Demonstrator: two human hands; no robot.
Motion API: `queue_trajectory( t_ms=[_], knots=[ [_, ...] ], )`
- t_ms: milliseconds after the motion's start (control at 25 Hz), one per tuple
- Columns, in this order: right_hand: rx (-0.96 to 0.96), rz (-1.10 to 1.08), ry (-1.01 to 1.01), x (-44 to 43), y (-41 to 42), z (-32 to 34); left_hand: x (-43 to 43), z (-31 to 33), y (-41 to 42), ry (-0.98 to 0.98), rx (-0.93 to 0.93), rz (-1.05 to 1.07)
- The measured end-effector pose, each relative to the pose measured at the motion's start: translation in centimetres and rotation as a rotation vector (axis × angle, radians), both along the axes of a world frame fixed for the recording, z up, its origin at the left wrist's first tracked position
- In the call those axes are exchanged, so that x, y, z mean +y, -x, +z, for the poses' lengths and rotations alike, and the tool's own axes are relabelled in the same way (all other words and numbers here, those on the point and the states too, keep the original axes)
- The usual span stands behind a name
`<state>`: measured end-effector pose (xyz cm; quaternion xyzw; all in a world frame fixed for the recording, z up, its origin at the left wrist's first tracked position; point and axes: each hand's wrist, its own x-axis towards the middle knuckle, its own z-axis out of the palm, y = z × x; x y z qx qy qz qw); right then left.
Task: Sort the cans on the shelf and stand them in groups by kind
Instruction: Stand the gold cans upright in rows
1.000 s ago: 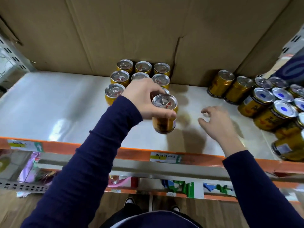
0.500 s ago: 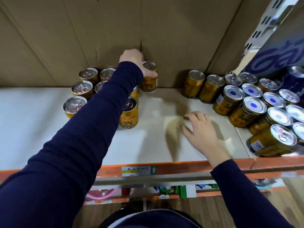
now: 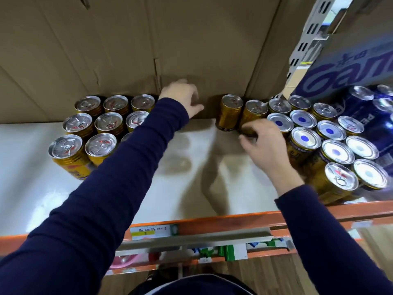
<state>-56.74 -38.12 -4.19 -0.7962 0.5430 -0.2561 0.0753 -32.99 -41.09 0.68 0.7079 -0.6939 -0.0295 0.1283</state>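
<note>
Shelf (image 3: pixel 32 167) holding pull-tab cans (image 3: pixel 108 124) at left, right hand (image 3: pixel 265 150) fingers curled round gold can (image 3: pixel 255 110), left hand (image 3: pixel 180 96) slack, fingers loose.

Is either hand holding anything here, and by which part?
The left hand holds nothing visible. The right hand has curled fingertips on the lower side of a gold can; whether they grip it cannot be told.
</note>
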Motion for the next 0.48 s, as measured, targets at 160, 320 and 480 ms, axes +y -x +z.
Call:
queue_trajectory(
  t_ms=[160, 320, 480],
  knots=[
    [0.062, -0.103, 0.015, -4.5, 0.3, 2.9, -2.2, -0.6, 5.1, -0.081, 0.133, -0.12],
    [0.281, -0.065, -0.082, -7.0, 0.5, 3.1, -3.8, -1.5, 7.3, -0.128, 0.236, -0.097],
    [0.276, -0.058, -0.112, -8.2, 1.4, 2.7, -3.9, -1.7, 7.6, -0.144, 0.239, -0.034]
  ],
)
